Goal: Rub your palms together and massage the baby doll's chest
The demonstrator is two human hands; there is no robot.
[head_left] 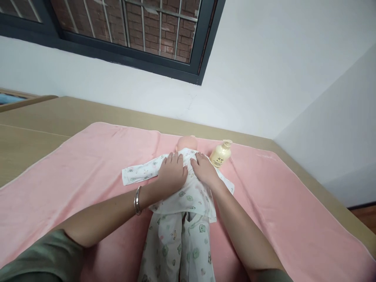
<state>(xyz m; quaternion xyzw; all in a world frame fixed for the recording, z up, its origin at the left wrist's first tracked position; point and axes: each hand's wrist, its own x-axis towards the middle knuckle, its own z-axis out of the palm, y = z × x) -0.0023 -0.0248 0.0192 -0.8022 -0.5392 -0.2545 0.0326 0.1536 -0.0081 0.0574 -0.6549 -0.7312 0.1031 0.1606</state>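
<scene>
A baby doll (188, 141) lies on its back on a pink towel (88, 168), dressed in a white printed shirt (190, 196) and matching trousers (176, 246). Only the top of its head shows beyond my hands. My left hand (172, 172) rests flat on the doll's chest, fingers together, over the shirt near its outstretched sleeve (138, 174). My right hand (204, 169) lies beside it on the other side of the chest, pressing the cloth. Neither hand visibly grips anything. A metal bangle (137, 200) sits on my left wrist.
A cream pump bottle (221, 154) stands on the towel just right of the doll's head, close to my right hand. The towel covers a tan bed surface (35, 129) against a white wall (264, 78) with a barred window (132, 27).
</scene>
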